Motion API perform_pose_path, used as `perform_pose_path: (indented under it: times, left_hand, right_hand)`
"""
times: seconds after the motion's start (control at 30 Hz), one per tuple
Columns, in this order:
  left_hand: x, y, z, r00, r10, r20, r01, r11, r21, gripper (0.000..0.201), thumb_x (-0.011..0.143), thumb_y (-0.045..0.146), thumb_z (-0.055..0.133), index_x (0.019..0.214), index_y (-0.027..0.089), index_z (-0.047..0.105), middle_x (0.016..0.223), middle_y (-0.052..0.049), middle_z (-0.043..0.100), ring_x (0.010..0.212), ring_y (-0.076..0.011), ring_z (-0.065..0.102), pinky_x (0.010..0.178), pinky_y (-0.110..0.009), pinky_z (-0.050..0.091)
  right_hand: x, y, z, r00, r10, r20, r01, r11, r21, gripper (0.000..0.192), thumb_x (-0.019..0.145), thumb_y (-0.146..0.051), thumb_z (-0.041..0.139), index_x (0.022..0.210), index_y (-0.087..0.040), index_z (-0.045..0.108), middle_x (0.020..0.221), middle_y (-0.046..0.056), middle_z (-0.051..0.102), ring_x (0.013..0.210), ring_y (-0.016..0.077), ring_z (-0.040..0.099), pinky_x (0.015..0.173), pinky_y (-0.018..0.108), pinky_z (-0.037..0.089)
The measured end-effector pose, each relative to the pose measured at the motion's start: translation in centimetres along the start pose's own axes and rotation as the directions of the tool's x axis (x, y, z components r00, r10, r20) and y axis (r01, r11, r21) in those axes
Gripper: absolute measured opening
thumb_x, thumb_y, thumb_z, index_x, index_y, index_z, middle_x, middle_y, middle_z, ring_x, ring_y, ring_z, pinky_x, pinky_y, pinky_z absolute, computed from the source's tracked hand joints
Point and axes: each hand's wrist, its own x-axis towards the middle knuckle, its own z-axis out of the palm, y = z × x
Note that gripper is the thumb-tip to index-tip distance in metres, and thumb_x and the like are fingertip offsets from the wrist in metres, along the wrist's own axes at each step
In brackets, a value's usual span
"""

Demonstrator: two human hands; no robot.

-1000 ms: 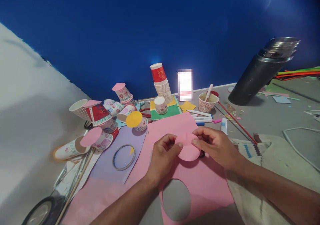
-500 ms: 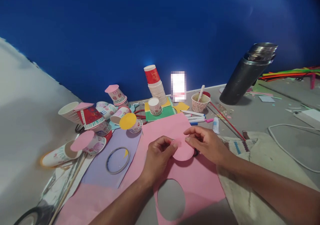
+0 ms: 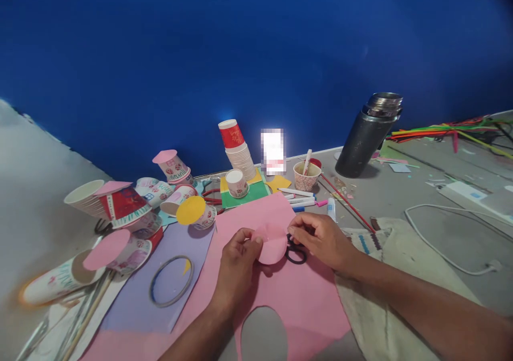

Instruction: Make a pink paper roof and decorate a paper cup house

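Both hands meet over the pink sheet (image 3: 304, 302): the left hand (image 3: 236, 259) pinches the pink paper circle (image 3: 271, 247) at its left edge, the right hand (image 3: 320, 239) nips its top right, fingers narrow, with black scissors (image 3: 295, 252) lying just beneath the right fingers.

text: none legible | red cup (image 3: 231, 135): gold print, unreadable | card (image 3: 273, 151): blurred
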Motion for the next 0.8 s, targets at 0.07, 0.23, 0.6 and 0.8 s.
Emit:
perform_pose_path:
  times: [0.07, 0.23, 0.6, 0.8]
  left_hand:
    - [0.0, 0.2, 0.1, 1.000, -0.014, 0.002, 0.014, 1.000, -0.027, 0.039, 0.077, 0.049, 0.088, 0.085, 0.018, 0.065, 0.064, 0.002, 0.065, 0.049, -0.0115, 0.058, 0.049, -0.023, 0.050]
    - [0.7, 0.4, -0.3, 0.999, 0.029, -0.036, -0.032, 0.997, -0.074, 0.041, 0.074, 0.046, 0.090, 0.088, 0.018, 0.064, 0.067, 0.003, 0.069, 0.044, -0.0106, 0.060, 0.044, -0.021, 0.049]
    - [0.9, 0.8, -0.1, 1.000, 0.013, -0.016, -0.015, 0.990, -0.139, 0.045, 0.073, 0.045, 0.085, 0.096, 0.019, 0.055, 0.064, -0.003, 0.075, 0.043, -0.0175, 0.065, 0.039, -0.026, 0.051]
    - [0.9, 0.7, -0.4, 1.000, 0.028, 0.000, -0.028, 0.989, -0.145, 0.041, 0.077, 0.044, 0.081, 0.098, 0.018, 0.056, 0.064, -0.004, 0.075, 0.040, -0.0165, 0.063, 0.040, -0.026, 0.051]
  right_hand:
    - [0.1, 0.2, 0.0, 1.000, -0.003, -0.002, 0.003, 0.998, -0.061, 0.019, 0.092, -0.031, 0.059, 0.078, -0.023, 0.068, 0.072, 0.000, 0.074, 0.067, 0.0179, 0.067, 0.064, 0.030, 0.049]
    - [0.8, 1.2, -0.2, 0.997, -0.050, -0.057, 0.042, 0.990, -0.137, 0.019, 0.092, -0.035, 0.061, 0.080, -0.024, 0.071, 0.073, 0.001, 0.076, 0.067, 0.0199, 0.070, 0.065, 0.031, 0.047]
    - [2.5, 1.4, -2.5, 0.969, -0.037, -0.245, 0.017, 0.996, -0.085, 0.023, 0.089, -0.037, 0.069, 0.071, -0.023, 0.070, 0.063, 0.003, 0.069, 0.061, 0.0203, 0.063, 0.059, 0.034, 0.041]
    - [4.1, 1.6, -6.5, 0.860, 0.036, -0.509, 0.006, 0.997, 0.080, 0.031, 0.088, -0.050, 0.073, 0.074, -0.022, 0.071, 0.062, 0.003, 0.068, 0.051, 0.0148, 0.052, 0.051, 0.032, 0.038]
